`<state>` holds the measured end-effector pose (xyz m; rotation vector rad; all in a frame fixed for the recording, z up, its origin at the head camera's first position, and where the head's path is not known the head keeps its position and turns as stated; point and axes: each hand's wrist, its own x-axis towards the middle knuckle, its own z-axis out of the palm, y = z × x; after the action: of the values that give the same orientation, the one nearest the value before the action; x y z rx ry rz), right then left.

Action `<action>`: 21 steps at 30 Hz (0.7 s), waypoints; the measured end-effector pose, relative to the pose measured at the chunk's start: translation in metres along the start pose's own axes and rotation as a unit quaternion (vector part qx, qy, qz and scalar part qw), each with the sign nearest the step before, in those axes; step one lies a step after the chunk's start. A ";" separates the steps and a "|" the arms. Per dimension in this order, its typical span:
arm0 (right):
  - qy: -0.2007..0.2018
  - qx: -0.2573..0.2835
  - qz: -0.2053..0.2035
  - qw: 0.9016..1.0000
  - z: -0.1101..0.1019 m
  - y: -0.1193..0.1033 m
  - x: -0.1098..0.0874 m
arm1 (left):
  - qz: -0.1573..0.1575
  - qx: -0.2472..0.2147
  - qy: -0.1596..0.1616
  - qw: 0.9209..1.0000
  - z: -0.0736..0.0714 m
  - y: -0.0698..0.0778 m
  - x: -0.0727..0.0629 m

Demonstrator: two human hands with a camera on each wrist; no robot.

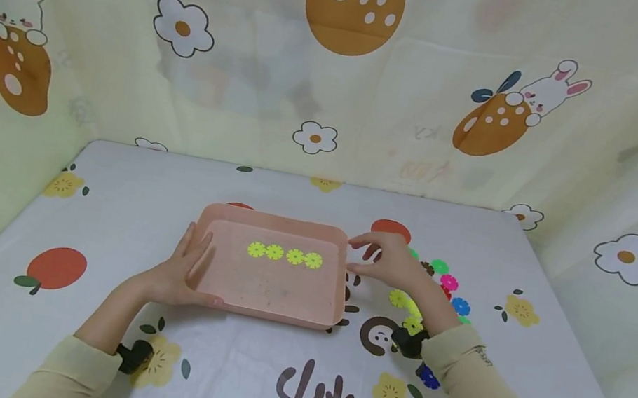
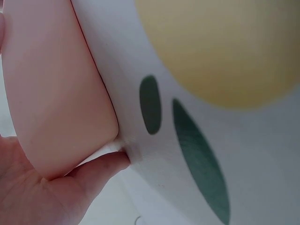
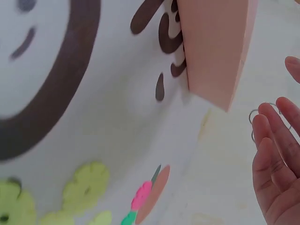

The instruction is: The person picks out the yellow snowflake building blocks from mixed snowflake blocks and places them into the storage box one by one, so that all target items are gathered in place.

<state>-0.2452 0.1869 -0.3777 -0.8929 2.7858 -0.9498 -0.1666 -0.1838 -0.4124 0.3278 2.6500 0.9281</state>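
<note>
A shallow pink tray [image 1: 271, 290] lies on the table. On its floor, several yellow-green flower-shaped pieces [image 1: 274, 252] form a row, with a small gap at mid-row. My left hand [image 1: 177, 274] rests against the tray's front left corner, fingers along the left side and thumb stretched along the front edge. In the left wrist view, the palm touches the tray's outer wall [image 2: 56, 89]. Beside the tray's right rim is my right hand [image 1: 388, 259], its fingers loosely bent and parted. The right wrist view shows this hand [image 3: 279, 164] holding nothing.
Loose flower pieces lie right of the tray, partly hidden by the right forearm: yellow-green [image 1: 412, 325], pink [image 1: 449, 282], blue [image 1: 460, 306], green [image 1: 439, 266] and dark blue [image 1: 429, 378]. A patterned cloth [image 1: 236, 376] covers the table; a printed curtain [image 1: 233, 105] hangs behind.
</note>
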 end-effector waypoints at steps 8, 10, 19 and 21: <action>0.015 -0.012 0.015 1.000 -0.009 0.007 -0.016 | -0.001 0.006 0.003 1.000 0.001 -0.003 0.001; 0.018 -0.012 0.019 1.000 -0.011 0.009 -0.020 | -0.002 0.007 0.003 1.000 0.001 -0.003 0.002; 0.013 -0.011 0.053 0.998 -0.022 0.017 -0.042 | 0.001 0.010 0.003 1.000 0.002 -0.003 0.002; 0.007 -0.011 0.058 0.998 -0.023 0.019 -0.046 | 0.001 0.012 0.003 1.000 0.001 -0.003 0.002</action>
<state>-0.2221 0.2373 -0.3755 -0.7206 2.8295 -0.9135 -0.1683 -0.1847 -0.4158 0.3323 2.6690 0.9004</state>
